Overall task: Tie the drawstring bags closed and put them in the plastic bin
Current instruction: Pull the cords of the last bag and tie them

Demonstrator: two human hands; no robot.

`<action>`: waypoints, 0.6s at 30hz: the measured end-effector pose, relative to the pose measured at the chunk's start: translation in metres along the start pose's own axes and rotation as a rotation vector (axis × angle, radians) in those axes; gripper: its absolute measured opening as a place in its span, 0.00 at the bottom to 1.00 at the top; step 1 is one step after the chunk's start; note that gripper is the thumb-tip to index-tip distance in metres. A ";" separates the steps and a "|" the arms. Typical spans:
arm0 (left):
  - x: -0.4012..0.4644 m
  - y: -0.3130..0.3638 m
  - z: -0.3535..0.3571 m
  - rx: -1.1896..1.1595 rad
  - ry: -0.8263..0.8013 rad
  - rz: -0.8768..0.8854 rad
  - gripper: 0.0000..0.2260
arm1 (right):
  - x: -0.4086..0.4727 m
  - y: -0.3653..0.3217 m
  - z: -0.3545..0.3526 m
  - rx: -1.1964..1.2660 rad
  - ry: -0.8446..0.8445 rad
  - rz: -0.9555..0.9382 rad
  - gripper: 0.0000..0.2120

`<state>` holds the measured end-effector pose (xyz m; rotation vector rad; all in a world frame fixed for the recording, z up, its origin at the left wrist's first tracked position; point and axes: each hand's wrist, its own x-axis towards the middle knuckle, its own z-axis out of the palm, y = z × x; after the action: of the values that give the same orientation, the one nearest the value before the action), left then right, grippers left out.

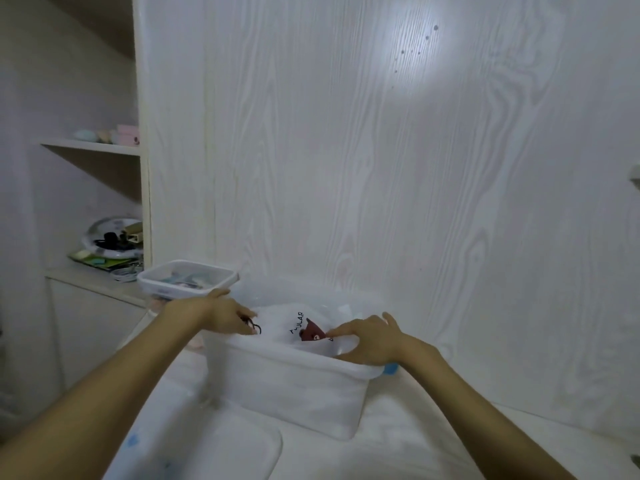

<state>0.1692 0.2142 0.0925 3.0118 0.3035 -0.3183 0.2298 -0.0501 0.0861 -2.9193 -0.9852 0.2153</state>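
A translucent white plastic bin [287, 382] stands on the white surface in front of me. Inside it lies a white drawstring bag [284, 323] with black lettering and a brown bear print. My left hand [221, 315] reaches over the bin's left rim and grips the bag's tied end, where a dark drawstring [255, 326] loops out. My right hand [370, 336] is at the bin's right rim, fingers bent down onto the bag's right side, index finger pointing at the print.
A white bin lid [214, 452] lies flat at the lower left. A smaller lidded container [187, 278] with small items sits behind the bin on a counter. Shelves [93, 147] with clutter are at the left. A wood-grain panel [381, 168] rises right behind the bin.
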 end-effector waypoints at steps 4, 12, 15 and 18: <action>-0.009 0.001 0.007 -0.055 0.163 0.015 0.26 | -0.014 -0.005 -0.002 -0.006 -0.046 0.012 0.25; -0.071 -0.015 0.023 -0.524 0.676 -0.013 0.21 | -0.051 -0.013 0.009 0.334 0.725 -0.145 0.12; -0.099 -0.058 0.048 -0.433 0.699 -0.156 0.16 | -0.083 -0.043 0.021 0.423 0.923 -0.389 0.07; -0.117 -0.102 0.082 -0.387 0.561 -0.388 0.23 | -0.096 -0.077 0.040 0.428 0.765 -0.496 0.06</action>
<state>0.0199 0.2824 0.0299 2.5754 0.8794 0.5168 0.1020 -0.0465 0.0651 -1.9992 -1.2427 -0.5862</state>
